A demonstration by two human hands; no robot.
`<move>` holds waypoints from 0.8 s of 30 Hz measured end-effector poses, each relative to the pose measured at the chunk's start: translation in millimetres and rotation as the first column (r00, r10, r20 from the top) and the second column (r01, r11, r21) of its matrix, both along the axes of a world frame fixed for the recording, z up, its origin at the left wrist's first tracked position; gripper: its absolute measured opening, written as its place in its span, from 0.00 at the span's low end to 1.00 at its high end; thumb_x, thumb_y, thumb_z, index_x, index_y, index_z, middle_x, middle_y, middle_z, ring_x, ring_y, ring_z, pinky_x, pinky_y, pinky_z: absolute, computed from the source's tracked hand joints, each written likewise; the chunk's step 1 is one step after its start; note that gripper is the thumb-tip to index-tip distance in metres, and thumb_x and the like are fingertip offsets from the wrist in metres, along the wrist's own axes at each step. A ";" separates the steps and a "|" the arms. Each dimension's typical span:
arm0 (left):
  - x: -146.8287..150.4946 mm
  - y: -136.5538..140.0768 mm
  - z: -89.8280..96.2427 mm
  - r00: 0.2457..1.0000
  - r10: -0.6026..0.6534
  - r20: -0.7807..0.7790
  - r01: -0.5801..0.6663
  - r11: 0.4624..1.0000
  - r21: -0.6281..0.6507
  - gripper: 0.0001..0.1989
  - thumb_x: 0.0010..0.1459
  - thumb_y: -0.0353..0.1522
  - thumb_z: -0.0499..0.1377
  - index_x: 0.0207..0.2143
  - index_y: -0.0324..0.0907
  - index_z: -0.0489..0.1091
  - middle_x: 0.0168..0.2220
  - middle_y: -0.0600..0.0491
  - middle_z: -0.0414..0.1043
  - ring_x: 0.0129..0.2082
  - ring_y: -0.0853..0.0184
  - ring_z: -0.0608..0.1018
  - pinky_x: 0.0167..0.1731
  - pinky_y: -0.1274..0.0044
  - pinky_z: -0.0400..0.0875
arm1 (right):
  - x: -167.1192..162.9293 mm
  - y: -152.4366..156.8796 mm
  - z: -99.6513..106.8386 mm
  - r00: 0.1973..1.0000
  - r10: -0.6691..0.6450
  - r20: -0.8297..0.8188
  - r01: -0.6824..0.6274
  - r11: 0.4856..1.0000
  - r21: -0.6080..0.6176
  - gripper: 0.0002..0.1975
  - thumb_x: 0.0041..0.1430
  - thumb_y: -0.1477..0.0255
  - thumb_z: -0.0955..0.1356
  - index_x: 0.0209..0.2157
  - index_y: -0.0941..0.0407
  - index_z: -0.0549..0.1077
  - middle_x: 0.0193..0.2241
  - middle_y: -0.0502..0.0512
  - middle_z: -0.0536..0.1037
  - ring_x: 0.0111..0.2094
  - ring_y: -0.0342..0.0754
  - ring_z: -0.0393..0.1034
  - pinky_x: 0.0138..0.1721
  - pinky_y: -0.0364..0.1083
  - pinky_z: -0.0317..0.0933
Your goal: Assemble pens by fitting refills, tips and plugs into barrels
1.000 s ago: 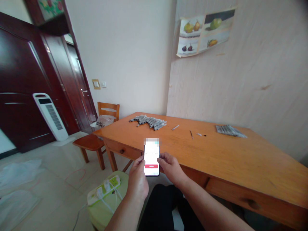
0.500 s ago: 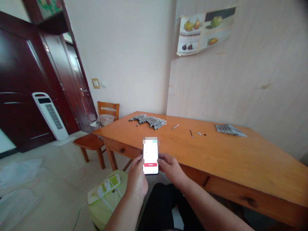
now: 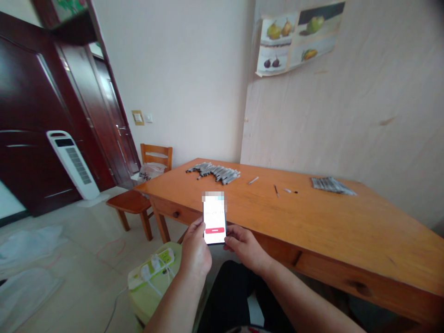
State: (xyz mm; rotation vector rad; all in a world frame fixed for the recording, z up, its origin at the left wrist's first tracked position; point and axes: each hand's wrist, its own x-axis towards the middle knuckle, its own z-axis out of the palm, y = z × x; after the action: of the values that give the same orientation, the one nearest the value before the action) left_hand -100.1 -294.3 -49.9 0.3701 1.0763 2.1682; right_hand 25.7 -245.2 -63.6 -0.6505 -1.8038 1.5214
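Observation:
A smartphone (image 3: 214,217) with a lit white screen and a red bar low on it is held upright in front of the table edge. My left hand (image 3: 196,247) grips its left side, thumb along the edge. On the lower right side, my right hand (image 3: 244,245) closes on the phone with thumb and fingers. Beyond, on the wooden table (image 3: 305,226), lies a spread pile of pens (image 3: 215,173). A single pen (image 3: 253,180), a thin dark pen part (image 3: 276,191) and a small black cap (image 3: 296,192) lie apart to its right.
Farther right on the table is a flat bundle of pens (image 3: 331,185). A wooden chair (image 3: 133,203) stands left of the table, bearing a plastic bag (image 3: 152,171). Nearer, a green stool (image 3: 152,300) carries a power strip (image 3: 151,268) with cables. A white tower fan (image 3: 74,166) stands by the door.
The phone and both hands have shifted slightly up and to the left in view. Both hands keep their hold on the phone, and the pens stay where they were.

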 end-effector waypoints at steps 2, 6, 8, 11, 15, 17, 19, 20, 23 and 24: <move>-0.2 0.3 -0.3 1.000 0.003 -0.002 -0.003 1.000 0.001 0.14 0.45 0.32 0.63 0.37 0.38 0.71 0.34 0.49 0.78 0.35 0.62 0.79 0.41 0.68 0.70 | 0.3 -0.5 0.9 1.000 0.010 -0.005 -0.010 1.000 -0.004 0.13 0.53 0.74 0.65 0.41 0.59 0.74 0.28 0.51 0.75 0.28 0.43 0.69 0.30 0.42 0.62; -0.4 -0.6 -1.6 1.000 0.003 -0.012 -0.003 1.000 0.002 0.15 0.45 0.33 0.64 0.37 0.39 0.72 0.34 0.49 0.78 0.36 0.61 0.79 0.41 0.68 0.70 | 0.8 -1.3 0.6 1.000 0.017 0.018 -0.018 1.000 0.025 0.14 0.53 0.74 0.64 0.42 0.58 0.74 0.28 0.51 0.75 0.28 0.43 0.68 0.30 0.42 0.61; -0.4 -2.3 -2.9 1.000 0.004 -0.023 -0.004 1.000 0.004 0.16 0.44 0.34 0.65 0.38 0.39 0.72 0.34 0.49 0.78 0.36 0.61 0.79 0.41 0.68 0.70 | 0.5 -1.7 -2.0 0.999 0.006 0.043 -0.009 0.998 0.064 0.15 0.52 0.75 0.64 0.42 0.58 0.74 0.28 0.51 0.75 0.28 0.44 0.68 0.31 0.43 0.62; 0.0 -6.6 -6.1 0.999 0.000 -0.054 0.000 1.000 -0.004 0.19 0.45 0.36 0.66 0.40 0.40 0.71 0.35 0.50 0.78 0.35 0.62 0.79 0.40 0.69 0.70 | -0.9 -3.6 -5.9 0.997 -0.021 0.079 0.013 0.994 0.113 0.16 0.50 0.76 0.65 0.43 0.56 0.74 0.29 0.51 0.76 0.30 0.46 0.68 0.34 0.44 0.62; 1.0 -13.7 -11.9 0.984 -0.031 -0.176 0.027 0.999 -0.026 0.24 0.46 0.37 0.68 0.45 0.40 0.70 0.41 0.48 0.76 0.39 0.62 0.78 0.41 0.70 0.70 | -4.4 -8.5 -4.4 0.995 -0.011 0.102 -0.006 0.987 0.158 0.20 0.47 0.78 0.65 0.44 0.54 0.74 0.29 0.50 0.76 0.31 0.47 0.68 0.35 0.45 0.62; 1.0 -16.6 -14.6 0.971 -0.038 -0.234 0.023 0.998 -0.063 0.26 0.46 0.37 0.69 0.48 0.41 0.68 0.44 0.47 0.76 0.40 0.62 0.78 0.41 0.71 0.70 | -6.0 -11.3 -1.1 0.995 0.021 0.098 -0.040 0.981 0.192 0.22 0.47 0.80 0.64 0.46 0.54 0.74 0.30 0.51 0.75 0.31 0.46 0.68 0.34 0.44 0.62; 0.3 -19.1 -16.9 0.959 -0.056 -0.278 0.028 0.994 -0.104 0.29 0.45 0.36 0.69 0.50 0.41 0.67 0.43 0.46 0.76 0.39 0.63 0.78 0.39 0.71 0.71 | -7.3 -13.7 2.0 0.994 0.050 0.095 -0.071 0.970 0.232 0.23 0.47 0.81 0.63 0.46 0.55 0.73 0.31 0.50 0.75 0.32 0.46 0.68 0.34 0.43 0.61; -0.3 -20.3 -17.8 0.954 -0.056 -0.295 0.023 0.993 -0.116 0.31 0.44 0.36 0.70 0.50 0.41 0.66 0.42 0.47 0.76 0.38 0.63 0.78 0.39 0.72 0.71 | -7.8 -14.7 3.0 0.994 0.062 0.096 -0.084 0.965 0.247 0.23 0.47 0.81 0.63 0.46 0.55 0.73 0.31 0.50 0.75 0.32 0.46 0.68 0.34 0.43 0.61; -2.3 -24.6 -20.6 0.946 -0.034 -0.323 -0.011 0.991 -0.136 0.33 0.40 0.34 0.71 0.49 0.41 0.66 0.39 0.49 0.77 0.35 0.63 0.79 0.36 0.73 0.72 | -9.5 -16.3 3.2 0.990 0.097 0.101 -0.120 0.963 0.243 0.21 0.45 0.82 0.62 0.41 0.55 0.74 0.31 0.50 0.75 0.32 0.45 0.67 0.35 0.43 0.61; -3.0 -26.3 -21.5 0.944 -0.029 -0.330 -0.020 0.989 -0.144 0.33 0.39 0.34 0.72 0.49 0.41 0.66 0.38 0.49 0.77 0.34 0.63 0.79 0.35 0.73 0.72 | -10.1 -16.4 2.7 0.988 0.113 0.104 -0.134 0.964 0.228 0.19 0.45 0.82 0.62 0.39 0.55 0.74 0.31 0.49 0.75 0.32 0.45 0.68 0.35 0.42 0.61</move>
State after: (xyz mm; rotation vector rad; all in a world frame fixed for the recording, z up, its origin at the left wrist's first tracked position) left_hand -103.0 -320.5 -71.4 0.6876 1.4066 2.0519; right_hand 15.6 -261.6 -60.9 -0.5061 -2.0881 1.3469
